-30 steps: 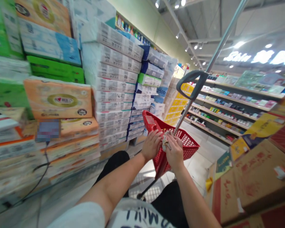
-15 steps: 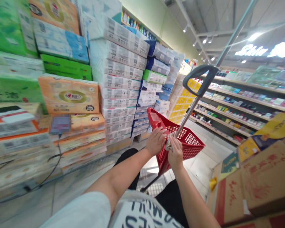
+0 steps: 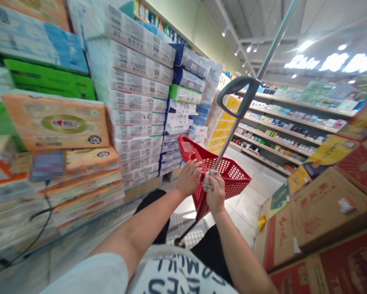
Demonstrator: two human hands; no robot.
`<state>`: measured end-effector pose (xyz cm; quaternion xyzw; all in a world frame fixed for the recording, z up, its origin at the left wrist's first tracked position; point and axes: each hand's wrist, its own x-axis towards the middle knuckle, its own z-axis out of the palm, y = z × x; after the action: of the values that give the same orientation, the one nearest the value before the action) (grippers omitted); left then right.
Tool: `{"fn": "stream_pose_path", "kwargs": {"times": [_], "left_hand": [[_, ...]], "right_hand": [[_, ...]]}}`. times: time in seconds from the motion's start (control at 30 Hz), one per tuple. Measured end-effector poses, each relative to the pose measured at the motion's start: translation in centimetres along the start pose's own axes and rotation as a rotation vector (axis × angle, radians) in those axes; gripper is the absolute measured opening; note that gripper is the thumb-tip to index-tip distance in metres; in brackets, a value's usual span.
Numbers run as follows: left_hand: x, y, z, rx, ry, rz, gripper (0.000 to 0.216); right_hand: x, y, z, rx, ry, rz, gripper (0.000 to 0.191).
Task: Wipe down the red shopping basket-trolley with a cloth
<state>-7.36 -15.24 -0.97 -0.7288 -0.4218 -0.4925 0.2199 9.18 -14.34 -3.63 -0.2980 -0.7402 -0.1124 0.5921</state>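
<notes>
Your right grip (image 3: 216, 197) is clamped on a crumpled cloth (image 3: 208, 179), at the near edge of the red basket (image 3: 236, 188). Your left grip (image 3: 188, 179) lies over that same basket edge, just beside the cloth; you can't tell from here whether it closes on the edge. Grey handle (image 3: 246, 98) on the pole (image 3: 230, 141), above the basket. Packs (image 3: 76, 122) stacked left of the basket, cartons (image 3: 319, 206) right of it, shelves (image 3: 281, 107) beyond.

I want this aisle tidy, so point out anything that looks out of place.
A dark cable hangs loosely down the front of the orange packs on the left; it looks odd, dangling in curves across them. No spill shows.
</notes>
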Motion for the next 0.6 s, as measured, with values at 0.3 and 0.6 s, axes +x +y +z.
{"fn": "stream_pose_path", "kwargs": {"times": [0.3,0.6], "left_hand": [[0.5,0.3,-0.2,-0.023,-0.017,-0.040,0.022],[1.2,0.2,-1.4,-0.077,-0.032,-0.079,0.021]], "right_hand": [[-1.1,0.5,0.1,-0.026,-0.047,0.019,0.026],[2.1,-2.1,-0.1,0.044,-0.015,-0.050,0.029]]}}
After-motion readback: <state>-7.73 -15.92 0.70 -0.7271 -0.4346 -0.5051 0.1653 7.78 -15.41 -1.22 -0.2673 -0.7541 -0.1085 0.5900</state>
